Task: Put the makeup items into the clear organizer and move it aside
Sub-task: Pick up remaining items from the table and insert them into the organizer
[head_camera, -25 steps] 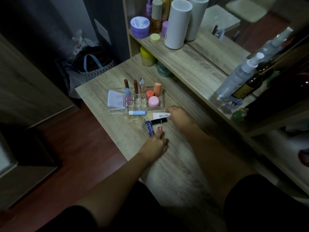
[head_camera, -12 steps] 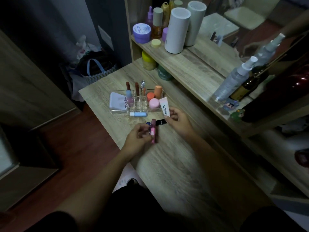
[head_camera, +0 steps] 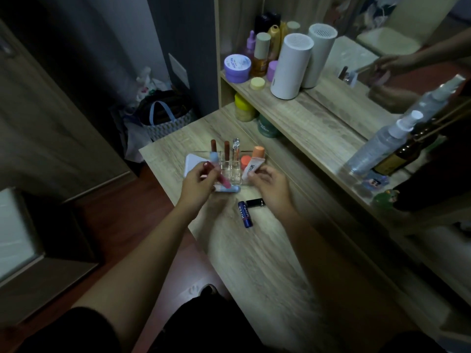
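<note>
Gripping tubes, both hands (head_camera: 197, 183) (head_camera: 269, 186) hide the clear organizer's (head_camera: 230, 166) front.

The desk (head_camera: 254, 263) is pale grey-brown wood grain, and the shelf (head_camera: 318, 123) at the far right has the same finish. The clear organizer (head_camera: 230, 165) holds two brown-capped tubes (head_camera: 213, 146), a clear silvery tube (head_camera: 236, 146), an orange-capped tube (head_camera: 258, 152) and a white case (head_camera: 192, 164). The left hand (head_camera: 197, 184) holds a pink tube with a dark red cap (head_camera: 216, 174); the right hand (head_camera: 270, 184) holds a white tube with dark lettering (head_camera: 249, 170). On the desk lie a light blue stick (head_camera: 228, 189), a dark blue stick with white lettering (head_camera: 245, 214) and a black lipstick (head_camera: 254, 202). Far on the shelf stand a purple jar with a white lid (head_camera: 237, 68), an amber bottle (head_camera: 260, 57) and a white cylinder (head_camera: 290, 67). The floor (head_camera: 132, 215) is reddish brown
</note>
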